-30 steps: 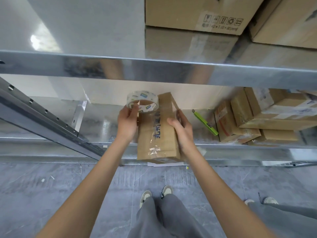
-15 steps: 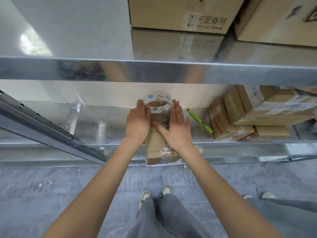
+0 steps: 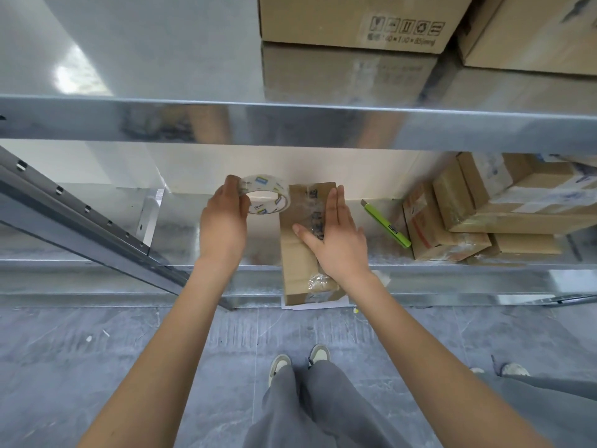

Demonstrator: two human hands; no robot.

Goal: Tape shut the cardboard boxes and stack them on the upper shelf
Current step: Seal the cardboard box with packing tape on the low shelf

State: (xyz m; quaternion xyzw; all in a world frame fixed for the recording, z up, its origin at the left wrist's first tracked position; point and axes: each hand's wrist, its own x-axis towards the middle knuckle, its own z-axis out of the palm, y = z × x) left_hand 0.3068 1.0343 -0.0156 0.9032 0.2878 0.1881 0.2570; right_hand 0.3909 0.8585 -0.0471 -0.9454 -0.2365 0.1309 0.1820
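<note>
Upper shelf (image 3: 193, 124) spans frame top; large boxes (image 3: 352, 24) stacked at upper right. Narrow cardboard box (image 3: 298, 253) laid on lower shelf (image 3: 97, 263), frame centre, overhanging the edge. Right hand (image 3: 336, 240) pressed flat, fingers straight, on box. Tape roll (image 3: 266, 198) pinched by left hand (image 3: 223, 227), just left of box. Green cutter (image 3: 386, 226) seen right of box.

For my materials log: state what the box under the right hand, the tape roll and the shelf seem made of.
Box: matte brown cardboard, creased, with glossy clear tape wrinkled along it. Tape roll: see-through plastic film, apparently on a pale printed core. Shelf: bright sheet metal, probably galvanised steel, mirroring the boxes.
</note>
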